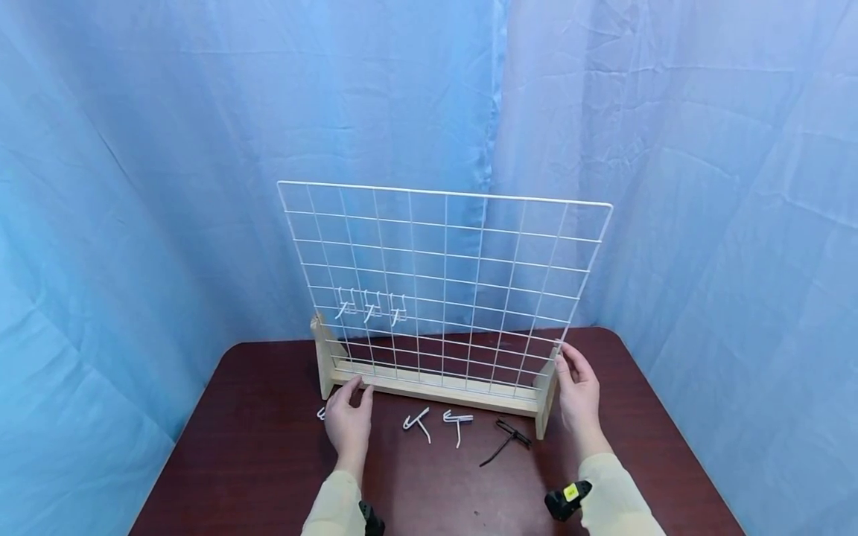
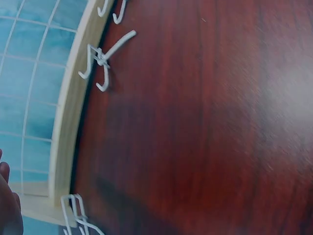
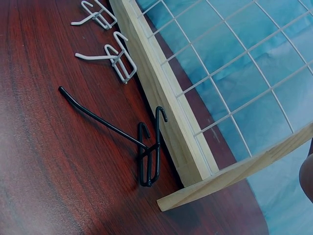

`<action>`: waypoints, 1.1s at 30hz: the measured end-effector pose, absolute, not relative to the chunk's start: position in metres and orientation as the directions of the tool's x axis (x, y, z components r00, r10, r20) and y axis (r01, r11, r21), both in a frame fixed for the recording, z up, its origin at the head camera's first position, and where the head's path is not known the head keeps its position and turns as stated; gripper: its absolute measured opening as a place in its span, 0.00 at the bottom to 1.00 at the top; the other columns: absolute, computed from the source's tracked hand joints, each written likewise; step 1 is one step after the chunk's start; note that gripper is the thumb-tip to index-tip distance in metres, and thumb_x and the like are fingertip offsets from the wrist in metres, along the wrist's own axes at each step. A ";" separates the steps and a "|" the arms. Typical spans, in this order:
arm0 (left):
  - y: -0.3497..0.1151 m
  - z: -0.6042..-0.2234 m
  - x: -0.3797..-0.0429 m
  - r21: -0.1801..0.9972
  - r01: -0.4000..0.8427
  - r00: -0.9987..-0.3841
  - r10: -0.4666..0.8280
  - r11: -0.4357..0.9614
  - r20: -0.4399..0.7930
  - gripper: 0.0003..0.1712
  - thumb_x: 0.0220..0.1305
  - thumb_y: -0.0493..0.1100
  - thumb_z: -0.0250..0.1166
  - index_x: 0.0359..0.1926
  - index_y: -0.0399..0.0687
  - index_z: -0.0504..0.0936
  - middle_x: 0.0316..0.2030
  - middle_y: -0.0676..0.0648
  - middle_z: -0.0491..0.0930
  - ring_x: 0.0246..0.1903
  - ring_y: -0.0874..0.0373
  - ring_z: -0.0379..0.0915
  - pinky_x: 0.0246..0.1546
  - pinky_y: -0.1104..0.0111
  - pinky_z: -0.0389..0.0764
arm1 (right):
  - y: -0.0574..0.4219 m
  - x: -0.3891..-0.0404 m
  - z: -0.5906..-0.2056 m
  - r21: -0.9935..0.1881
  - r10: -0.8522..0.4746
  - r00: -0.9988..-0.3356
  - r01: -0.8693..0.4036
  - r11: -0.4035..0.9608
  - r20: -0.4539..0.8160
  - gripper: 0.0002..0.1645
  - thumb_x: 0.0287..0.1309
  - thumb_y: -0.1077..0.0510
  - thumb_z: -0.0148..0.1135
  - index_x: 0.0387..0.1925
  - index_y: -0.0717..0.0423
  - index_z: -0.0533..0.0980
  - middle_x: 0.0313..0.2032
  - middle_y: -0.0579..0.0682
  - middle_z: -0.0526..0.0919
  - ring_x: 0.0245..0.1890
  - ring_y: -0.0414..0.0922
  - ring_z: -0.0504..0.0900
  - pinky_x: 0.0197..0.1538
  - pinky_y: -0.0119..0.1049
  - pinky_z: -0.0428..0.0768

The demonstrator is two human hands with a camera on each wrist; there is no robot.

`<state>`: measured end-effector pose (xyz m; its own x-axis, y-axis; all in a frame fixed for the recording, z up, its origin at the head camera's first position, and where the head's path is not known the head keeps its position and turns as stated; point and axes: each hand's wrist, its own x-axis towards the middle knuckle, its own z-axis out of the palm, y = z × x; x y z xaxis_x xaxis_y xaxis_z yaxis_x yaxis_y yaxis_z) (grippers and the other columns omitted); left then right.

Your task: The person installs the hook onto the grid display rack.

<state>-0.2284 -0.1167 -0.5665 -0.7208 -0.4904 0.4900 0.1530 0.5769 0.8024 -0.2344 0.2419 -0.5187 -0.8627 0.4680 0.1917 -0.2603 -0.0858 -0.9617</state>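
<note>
Steadying the stand point(image 1: 442, 387) looks to be the step in hand. Stand sits toward the far edge of the desk point(image 1: 442, 491), carrying the mesh point(image 1: 445, 279); three hung hooks point(image 1: 372, 307), white, on the mesh's left half.

Left hand point(image 1: 350, 423): grip loose, thumb and fingers parted by the front rail, nothing held; contact with the wood, cannot tell. Right hand point(image 1: 580, 391): grip bent about the top of the right upright point(image 1: 546, 394); how firmly, cannot tell.

On the desk, between stand and near edge: two loose hooks point(image 1: 459, 419), white; black hook point(image 3: 148, 149) farther right; half-hidden hook point(image 1: 321, 413) beside the left hand.

Best done, I judge, by bracing wood rather than wire, pressing evenly at both ends, wrists clear of the hooks.
</note>
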 end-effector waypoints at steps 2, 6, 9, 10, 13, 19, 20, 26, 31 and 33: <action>-0.121 -0.571 -0.226 0.794 0.149 -0.719 -0.487 0.590 0.497 0.14 0.51 0.35 0.76 0.41 0.40 0.87 0.37 0.44 0.87 0.40 0.44 0.80 0.46 0.54 0.76 | 0.241 -0.235 -0.518 -0.961 0.466 -0.863 -0.263 -0.086 0.194 0.22 0.70 0.66 0.54 0.63 0.68 0.71 0.48 0.37 0.80 0.49 0.32 0.76 0.48 0.19 0.74; -0.128 -0.580 -0.222 0.773 0.131 -0.712 -0.483 0.621 0.509 0.14 0.51 0.34 0.76 0.41 0.40 0.88 0.35 0.45 0.87 0.35 0.47 0.81 0.41 0.57 0.77 | 0.240 -0.235 -0.517 -0.958 0.465 -0.863 -0.270 -0.092 0.198 0.21 0.70 0.67 0.53 0.62 0.69 0.71 0.46 0.35 0.80 0.48 0.32 0.77 0.48 0.19 0.75; -0.133 -0.584 -0.219 0.762 0.137 -0.706 -0.477 0.633 0.523 0.14 0.50 0.34 0.76 0.41 0.40 0.87 0.35 0.45 0.87 0.35 0.47 0.81 0.41 0.57 0.76 | 0.240 -0.235 -0.517 -0.958 0.470 -0.860 -0.273 -0.091 0.200 0.21 0.70 0.68 0.53 0.62 0.68 0.72 0.45 0.35 0.80 0.47 0.32 0.77 0.47 0.19 0.75; -0.134 -0.585 -0.218 0.759 0.138 -0.704 -0.476 0.636 0.527 0.14 0.50 0.34 0.76 0.41 0.40 0.87 0.34 0.45 0.87 0.35 0.47 0.81 0.41 0.57 0.75 | 0.240 -0.235 -0.517 -0.957 0.472 -0.858 -0.274 -0.091 0.201 0.20 0.70 0.68 0.53 0.61 0.68 0.72 0.46 0.35 0.80 0.47 0.32 0.77 0.47 0.19 0.75; -0.138 -0.587 -0.214 0.754 0.140 -0.704 -0.471 0.642 0.532 0.15 0.49 0.34 0.76 0.41 0.39 0.87 0.34 0.44 0.87 0.36 0.45 0.80 0.43 0.56 0.74 | 0.240 -0.236 -0.517 -0.957 0.477 -0.855 -0.276 -0.087 0.204 0.20 0.70 0.68 0.54 0.61 0.66 0.74 0.46 0.37 0.81 0.47 0.32 0.77 0.47 0.19 0.75; -0.148 -0.595 -0.208 0.737 0.109 -0.708 -0.468 0.667 0.528 0.15 0.49 0.34 0.76 0.41 0.39 0.87 0.34 0.43 0.87 0.38 0.42 0.80 0.43 0.52 0.75 | 0.240 -0.236 -0.517 -0.954 0.483 -0.850 -0.287 -0.092 0.209 0.19 0.69 0.69 0.54 0.60 0.67 0.74 0.46 0.37 0.81 0.45 0.31 0.77 0.46 0.20 0.75; -0.150 -0.597 -0.207 0.735 0.103 -0.708 -0.470 0.671 0.527 0.16 0.48 0.34 0.76 0.41 0.39 0.87 0.34 0.43 0.87 0.38 0.41 0.80 0.43 0.51 0.75 | 0.240 -0.236 -0.517 -0.953 0.484 -0.850 -0.287 -0.093 0.209 0.19 0.69 0.69 0.53 0.60 0.67 0.74 0.46 0.37 0.81 0.45 0.31 0.77 0.46 0.20 0.75; -0.156 -0.601 -0.200 0.725 0.066 -0.702 -0.484 0.686 0.522 0.16 0.47 0.35 0.76 0.41 0.40 0.87 0.35 0.42 0.87 0.40 0.38 0.79 0.42 0.48 0.74 | 0.241 -0.236 -0.517 -0.957 0.481 -0.852 -0.277 -0.082 0.206 0.20 0.70 0.67 0.54 0.61 0.69 0.72 0.46 0.36 0.81 0.46 0.33 0.77 0.47 0.19 0.75; -0.162 -0.608 -0.197 0.732 -0.005 -0.717 -0.513 0.681 0.472 0.17 0.48 0.37 0.77 0.42 0.41 0.87 0.38 0.41 0.86 0.42 0.38 0.77 0.42 0.45 0.72 | 0.242 -0.236 -0.518 -0.958 0.472 -0.857 -0.273 -0.082 0.204 0.21 0.70 0.67 0.54 0.62 0.72 0.70 0.46 0.36 0.81 0.46 0.33 0.77 0.47 0.19 0.75; -0.164 -0.612 -0.197 0.733 -0.024 -0.718 -0.522 0.680 0.460 0.18 0.48 0.38 0.77 0.43 0.41 0.87 0.39 0.41 0.86 0.43 0.39 0.77 0.43 0.45 0.71 | 0.243 -0.235 -0.518 -0.961 0.463 -0.863 -0.265 -0.081 0.199 0.22 0.70 0.68 0.53 0.62 0.72 0.69 0.47 0.37 0.80 0.46 0.32 0.77 0.47 0.19 0.74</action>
